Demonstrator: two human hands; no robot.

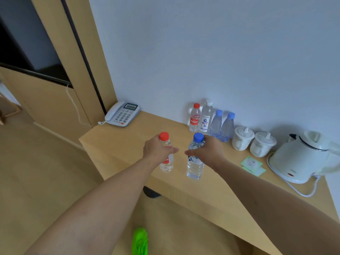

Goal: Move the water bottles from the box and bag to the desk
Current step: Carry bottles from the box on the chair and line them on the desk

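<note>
**Two bottles in hand over the desk, four standing at the wall**

- Red-capped bottle [166,153]: upright, clear, red label; the left hand [156,150] has its grip clamped round the upper body, above the desk's front edge.
- Blue-capped bottle [196,159]: upright, clear, patterned label; the right hand [207,151] has its grip clamped round the shoulder, just beside the first bottle, over the desk's front part.
- Row of four bottles [211,121]: upright at the desk's back edge against the wall; one red cap, one white cap, two blue caps, close together.
- Desk [128,140]: light wood.
- Two white lidded cups [253,143]: right of the row, near the back edge.
- White kettle [303,159]: at the right end, on its base, cord trailing forward.
- Green sachets [253,165]: flat, between cups and kettle.
- Telephone [122,114]: back left corner.
- Green item [139,242]: on the floor below the front edge, blurred.
</note>
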